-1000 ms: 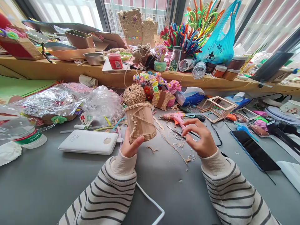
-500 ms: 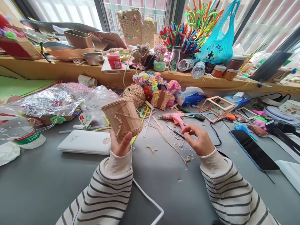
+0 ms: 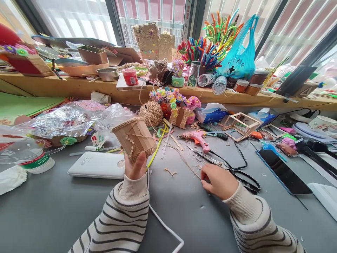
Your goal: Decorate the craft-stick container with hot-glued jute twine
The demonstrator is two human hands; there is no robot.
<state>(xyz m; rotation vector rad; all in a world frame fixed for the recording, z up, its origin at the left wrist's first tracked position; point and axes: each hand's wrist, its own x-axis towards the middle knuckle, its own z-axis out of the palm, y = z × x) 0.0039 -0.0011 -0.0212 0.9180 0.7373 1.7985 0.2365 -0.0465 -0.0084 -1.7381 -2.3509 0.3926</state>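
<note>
Slatted wooden container point(image 3: 134, 138): pale flat sticks forming a tub, coarse twisted twine ringing rim and base, knotted bits and a thin strand crossing the side. It's leaning to the left, sitting up off the surface point(image 3: 181, 218) in the left hand point(image 3: 134, 168). Left grip is clasping the lower end, thumb lying across the front, other fingers mostly hidden behind. Right hand point(image 3: 219, 181) is hanging low, fingers bending, thumb and index nearly meeting at the end of a fuzzy twine strand point(image 3: 181, 154); can't tell if that grip is pinching it.

Around: round, fibrous twine ball point(image 3: 151, 113) is sitting behind the container; smooth white power bank point(image 3: 97, 165) is lying just left. Pink plastic glue gun point(image 3: 198, 137) and metal scissors point(image 3: 217, 162) with black loop handles are lying beyond the right hand; glossy, flat phone point(image 3: 284, 172) is resting farther right. Fluffy pipe cleaners point(image 3: 200, 52) are bristling on the shelf point(image 3: 121, 94).
</note>
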